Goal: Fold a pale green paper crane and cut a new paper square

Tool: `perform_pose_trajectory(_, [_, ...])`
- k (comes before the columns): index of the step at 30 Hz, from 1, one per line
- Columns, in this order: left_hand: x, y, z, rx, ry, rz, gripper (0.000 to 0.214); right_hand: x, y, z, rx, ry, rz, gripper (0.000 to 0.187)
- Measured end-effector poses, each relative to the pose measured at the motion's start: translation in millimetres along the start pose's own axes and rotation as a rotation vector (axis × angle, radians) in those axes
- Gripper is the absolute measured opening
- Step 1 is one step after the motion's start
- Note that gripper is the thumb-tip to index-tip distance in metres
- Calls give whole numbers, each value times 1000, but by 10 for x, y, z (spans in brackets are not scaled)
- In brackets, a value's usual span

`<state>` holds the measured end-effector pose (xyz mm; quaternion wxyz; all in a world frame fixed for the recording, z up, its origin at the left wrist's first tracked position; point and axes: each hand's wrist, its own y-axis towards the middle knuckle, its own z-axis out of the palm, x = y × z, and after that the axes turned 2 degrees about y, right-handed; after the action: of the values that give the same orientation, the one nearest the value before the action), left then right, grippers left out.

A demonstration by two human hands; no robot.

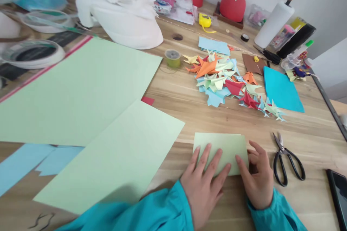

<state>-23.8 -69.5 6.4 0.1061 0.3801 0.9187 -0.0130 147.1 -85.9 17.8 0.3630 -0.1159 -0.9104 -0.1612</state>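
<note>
A small folded sheet of light green paper [230,144] lies on the wooden table in front of me. My left hand [204,180] rests flat on it, fingers spread, pressing it to the tabletop. At the paper's right edge is my right hand [257,173], its thumb on top and the other fingers curled beside the edge. Black-handled scissors [282,151] lie just to the right of that hand, blades partly apart. On the left, a larger light green sheet [119,155] overlaps an even bigger green sheet [76,86].
Several folded paper shapes [214,72] are heaped beyond my hands, near a blue square of paper [283,90]. A thread spool [172,59], a yellow tape measure [205,20] and tape rolls [35,54] stand farther off. A phone [337,195] lies at the right edge.
</note>
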Motion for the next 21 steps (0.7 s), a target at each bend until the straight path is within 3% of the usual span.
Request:
perform_pose_trajectory(6, [-6,16,-86,72,-48,-11,60,-36,-39,-34,-2,-115,-15,34])
perform_pose_trajectory(13, [36,32,-121,88,-73,-4,60,-52,-81,-55,-12,-117,-18,34])
perform_pose_trajectory(21, [41,37,-125,78,-96,-12,60,-26,-45,-58,13,-168,-129,18])
